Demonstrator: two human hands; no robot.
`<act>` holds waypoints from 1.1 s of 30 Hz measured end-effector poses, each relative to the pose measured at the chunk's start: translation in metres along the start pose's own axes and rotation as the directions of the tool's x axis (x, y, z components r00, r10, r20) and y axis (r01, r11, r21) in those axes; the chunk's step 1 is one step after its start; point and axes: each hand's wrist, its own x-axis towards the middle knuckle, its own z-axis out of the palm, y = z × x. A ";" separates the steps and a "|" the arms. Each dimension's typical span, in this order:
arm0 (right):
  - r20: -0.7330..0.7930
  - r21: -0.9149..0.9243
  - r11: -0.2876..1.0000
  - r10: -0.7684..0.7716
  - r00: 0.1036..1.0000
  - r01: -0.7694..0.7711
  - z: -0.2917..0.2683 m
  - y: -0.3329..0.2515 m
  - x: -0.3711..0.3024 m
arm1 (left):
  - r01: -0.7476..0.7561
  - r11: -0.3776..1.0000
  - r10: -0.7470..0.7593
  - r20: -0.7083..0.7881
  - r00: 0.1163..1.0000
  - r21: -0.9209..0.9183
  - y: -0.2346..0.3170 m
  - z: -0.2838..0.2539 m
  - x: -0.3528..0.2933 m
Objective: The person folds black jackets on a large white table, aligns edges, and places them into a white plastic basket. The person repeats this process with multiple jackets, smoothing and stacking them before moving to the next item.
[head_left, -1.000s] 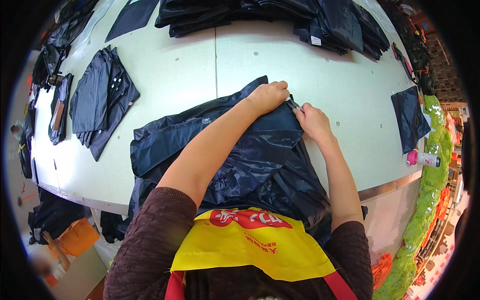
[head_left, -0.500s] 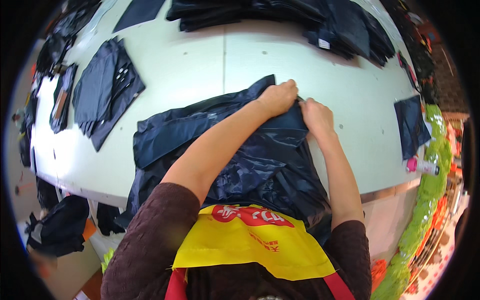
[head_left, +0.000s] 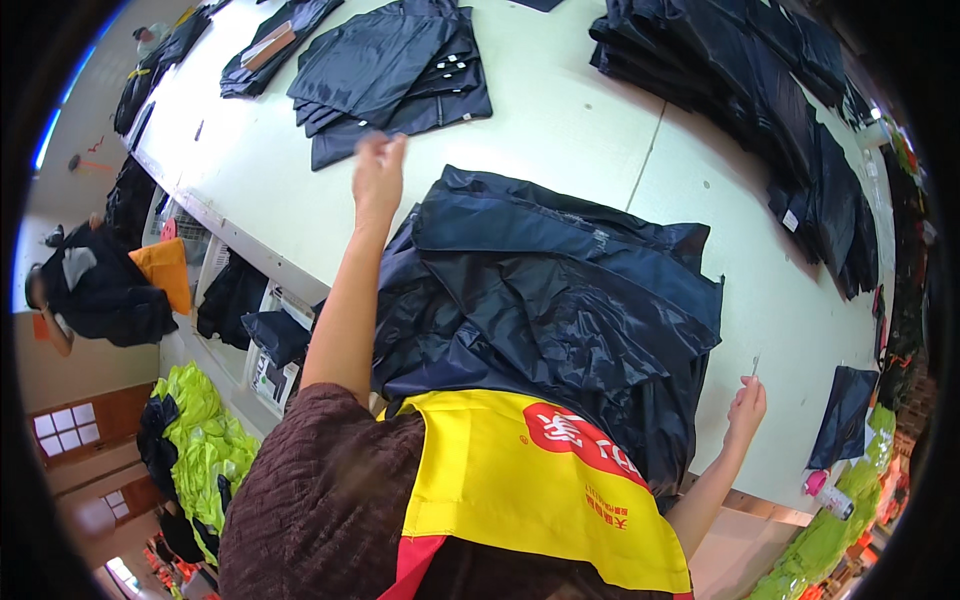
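Observation:
A dark navy garment of shiny fabric (head_left: pixel 560 300) lies crumpled on the table in front of me, its near part against my yellow apron. My left hand (head_left: pixel 378 185) is lifted off it, just short of a fanned pile of dark cut fabric pieces (head_left: pixel 400 75) with small white labels. Motion smears its fingertips, so their grip cannot be made out. To the right of the garment, my right hand (head_left: pixel 744 410) is closed on a small thin metal tool (head_left: pixel 756 364) pointing up; its exact kind is unclear.
Thick stacks of dark fabric (head_left: pixel 720 90) lie along the far right of the white table (head_left: pixel 560 130). A folded dark piece (head_left: pixel 842 415) and a pink-capped bottle (head_left: pixel 828 494) sit at the right edge. On the left, a person (head_left: pixel 95 285) works beyond bright green fabric (head_left: pixel 200 450).
Both hands have left the garment's far edge: the left went left towards the fabric pile, the right came nearer on the right side. The view has swung left.

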 end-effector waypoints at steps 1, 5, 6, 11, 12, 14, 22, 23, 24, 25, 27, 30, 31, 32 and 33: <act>0.029 0.002 1.000 -0.027 0.999 0.027 0.007 -0.006 -0.004 | 0.213 0.949 -0.280 0.314 0.907 0.232 -0.013 -0.005 0.003; 0.176 -0.019 0.975 -0.215 0.961 0.222 0.059 -0.052 -0.021 | 0.478 0.834 -0.227 0.618 0.752 -0.276 -0.028 0.013 -0.047; 0.218 -0.032 0.956 -0.279 0.935 0.293 0.075 -0.066 -0.028 | 0.500 0.750 -0.192 0.581 0.791 -0.433 -0.028 0.017 -0.057; 0.505 0.078 0.977 -0.211 0.837 0.199 0.145 -0.114 -0.073 | 0.493 0.490 -0.107 0.511 0.853 -0.719 -0.033 0.015 -0.077; 0.561 0.065 0.981 -0.186 0.807 0.180 0.159 -0.121 -0.084 | 0.506 0.481 -0.111 0.523 0.845 -0.716 -0.033 0.014 -0.076; 0.651 0.060 0.978 -0.192 0.734 0.201 0.186 -0.129 -0.101 | 0.514 0.455 -0.095 0.535 0.840 -0.727 -0.034 0.016 -0.077; 0.387 -0.206 0.767 -0.507 0.770 0.608 0.186 -0.140 -0.091 | 0.549 0.578 -0.156 0.579 0.800 -0.604 -0.043 0.002 -0.068; 0.249 -0.247 0.746 -0.568 0.784 0.619 0.170 -0.125 -0.067 | 0.532 0.601 -0.144 0.574 0.806 -0.596 -0.039 -0.008 -0.069; 0.116 -0.298 0.750 -0.585 0.803 0.590 0.149 -0.117 -0.052 | 0.580 0.597 -0.168 0.621 0.766 -0.555 -0.028 -0.021 -0.073; 0.014 -0.402 0.772 -0.533 0.846 0.493 0.121 -0.099 -0.031 | 0.598 0.644 -0.212 0.640 0.738 -0.476 -0.011 -0.036 -0.079; -0.142 -0.529 0.770 -0.496 0.857 0.358 0.072 -0.045 0.006 | 0.480 0.833 -0.191 0.671 0.716 -0.276 0.008 -0.050 -0.092; -0.220 -0.731 0.659 -0.471 0.854 0.175 0.029 0.029 0.024 | 0.066 0.977 0.045 0.505 0.862 -0.201 -0.029 -0.024 -0.108; -0.209 -0.791 0.590 -0.509 0.835 0.162 0.022 0.050 0.025 | 0.109 0.983 -0.017 0.525 0.851 -0.146 -0.020 -0.026 -0.108; -0.190 -0.844 0.515 -0.546 0.816 0.149 0.017 0.058 0.022 | 0.150 0.985 -0.080 0.537 0.840 -0.088 -0.004 -0.034 -0.110; -0.210 -0.859 0.490 -0.599 0.773 0.147 0.013 0.064 0.021 | 0.189 0.982 -0.142 0.546 0.826 -0.029 0.005 -0.039 -0.113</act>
